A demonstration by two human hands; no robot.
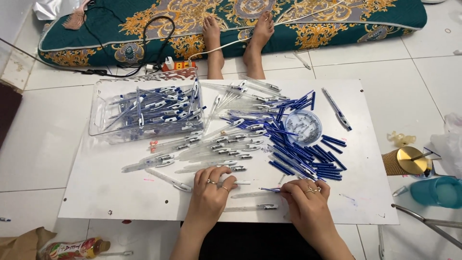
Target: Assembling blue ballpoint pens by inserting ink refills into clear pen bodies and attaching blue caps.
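while our left hand (210, 187) closes on a clear plastic pen barrel (239, 182) and our right hand (306, 196) pinches a thin blue refill (269, 189), both above the white board (96, 192), we judge the slick refill could slip or roll into the loose blue heap (298, 154).

board (96, 192): white | pen parts (308, 156): blue | mattress (144, 19): teal, gold floral pattern | cup (404, 161): gold
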